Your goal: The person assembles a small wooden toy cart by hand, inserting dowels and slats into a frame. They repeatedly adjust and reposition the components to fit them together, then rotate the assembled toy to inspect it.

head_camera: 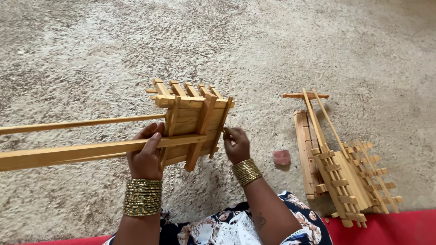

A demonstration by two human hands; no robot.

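Nearest the camera, the left hand wraps its fingers around the long shafts of a slatted wooden cart, propping it tilted off the speckled floor so its underside faces the person. The right hand pinches closed at the cart's side strut. Farther right lie a pink stone and a second wooden cart.

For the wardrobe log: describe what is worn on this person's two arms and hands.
Both forearms are bare, with no sleeves. The left hand has a tall stack of thin gold and green bangles at the wrist. The right hand has a shorter stack of gold bangles. A small dark tattoo marks the right forearm.
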